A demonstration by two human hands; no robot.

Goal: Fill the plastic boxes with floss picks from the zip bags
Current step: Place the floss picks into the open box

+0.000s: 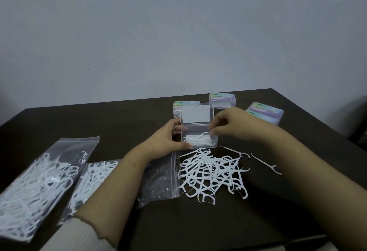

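Observation:
An open clear plastic box [215, 143] stands mid-table with its lid [196, 113] raised; a few white floss picks [195, 139] lie inside. My left hand [168, 138] grips the box's left side. Over the box's right edge, my right hand [228, 123] pinches a floss pick with its fingertips. In front of the box lies a loose heap of white floss picks [212, 173]. Two zip bags full of picks [33, 185] [89, 179] lie at the left, and a nearly empty zip bag [160, 183] lies partly under my left forearm.
Closed labelled plastic boxes stand behind: one [176, 107] behind the lid, one [222, 100] farther back, and a stacked pair [266, 112] at the right. Two stray picks [267, 164] [236, 151] lie right of the heap. The dark table [119, 123] meets a pale wall.

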